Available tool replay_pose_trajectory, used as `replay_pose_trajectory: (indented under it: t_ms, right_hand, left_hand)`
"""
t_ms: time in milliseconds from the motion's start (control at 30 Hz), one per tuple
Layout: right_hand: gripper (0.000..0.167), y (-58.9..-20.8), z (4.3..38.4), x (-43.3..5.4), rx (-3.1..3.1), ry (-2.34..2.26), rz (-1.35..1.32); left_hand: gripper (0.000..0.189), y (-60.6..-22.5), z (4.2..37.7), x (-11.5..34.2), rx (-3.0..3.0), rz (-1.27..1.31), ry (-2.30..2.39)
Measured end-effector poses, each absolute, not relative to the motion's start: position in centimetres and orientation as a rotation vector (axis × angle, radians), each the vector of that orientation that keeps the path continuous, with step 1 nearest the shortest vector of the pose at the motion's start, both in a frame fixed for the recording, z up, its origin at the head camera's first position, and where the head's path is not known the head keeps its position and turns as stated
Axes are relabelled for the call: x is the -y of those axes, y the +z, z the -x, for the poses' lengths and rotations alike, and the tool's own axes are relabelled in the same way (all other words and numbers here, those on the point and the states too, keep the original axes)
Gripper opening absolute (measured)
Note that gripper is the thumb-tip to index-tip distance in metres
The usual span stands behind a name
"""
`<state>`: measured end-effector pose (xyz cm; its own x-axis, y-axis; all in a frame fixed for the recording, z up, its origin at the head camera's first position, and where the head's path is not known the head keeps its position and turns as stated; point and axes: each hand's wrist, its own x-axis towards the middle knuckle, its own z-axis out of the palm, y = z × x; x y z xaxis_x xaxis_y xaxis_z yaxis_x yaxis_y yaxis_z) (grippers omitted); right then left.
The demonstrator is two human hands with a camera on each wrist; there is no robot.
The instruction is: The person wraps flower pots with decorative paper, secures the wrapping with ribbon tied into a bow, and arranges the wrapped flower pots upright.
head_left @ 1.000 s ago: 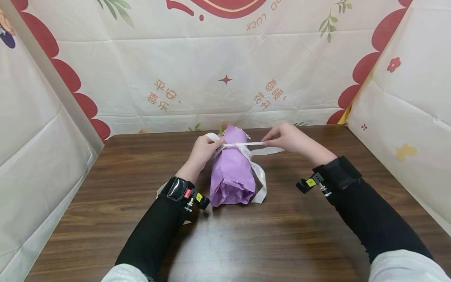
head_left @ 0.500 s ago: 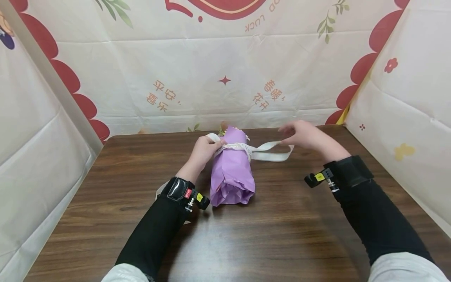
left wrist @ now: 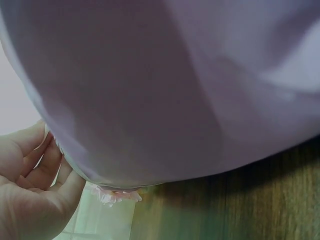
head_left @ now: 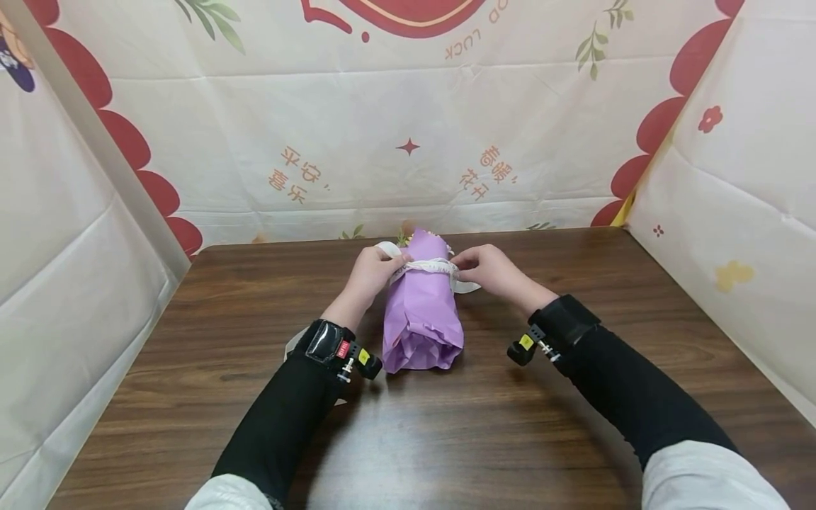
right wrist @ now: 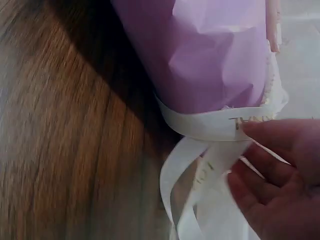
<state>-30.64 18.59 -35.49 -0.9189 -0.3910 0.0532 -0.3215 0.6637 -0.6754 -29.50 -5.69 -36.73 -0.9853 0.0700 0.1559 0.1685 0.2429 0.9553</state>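
A bouquet in purple wrapping paper (head_left: 423, 319) lies on the table, its flower end towards the back. White ribbon (head_left: 433, 265) with gold lettering circles it below the flowers. My left hand (head_left: 370, 273) pinches the ribbon at the bouquet's left side; in the left wrist view the wrapping paper (left wrist: 140, 100) hides much of that grip. On the right side, my right hand (head_left: 489, 273) has thumb and fingers on the ribbon band (right wrist: 200, 124), pinching it in the right wrist view. Loose ribbon tails (right wrist: 175, 175) hang below those fingers. A pink flower (left wrist: 112, 196) peeks past the paper's edge.
The brown wooden table (head_left: 510, 439) runs up to a printed white cloth (head_left: 357, 142) behind, with more cloth on both sides. A pale ribbon end (head_left: 293, 342) shows beside my left forearm.
My right hand first drew the ribbon out to the right, then came back in to the bouquet's right side. The ribbon tails fell closer to it. My left hand stayed put.
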Motion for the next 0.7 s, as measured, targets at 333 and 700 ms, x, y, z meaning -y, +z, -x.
replay_pose_trajectory:
  t_ms: [333, 700]
  right_hand:
    - [0.017, -33.2, 30.1, -19.3, -2.801, -1.126, 0.645]
    - [0.016, -30.9, 29.0, -20.3, -2.920, -0.972, 0.564]
  left_hand:
    - [0.023, -36.5, 29.1, 5.7, 2.391, 0.187, -1.903]
    - [0.020, -36.1, 28.4, 5.0, 2.362, 0.165, -1.954]
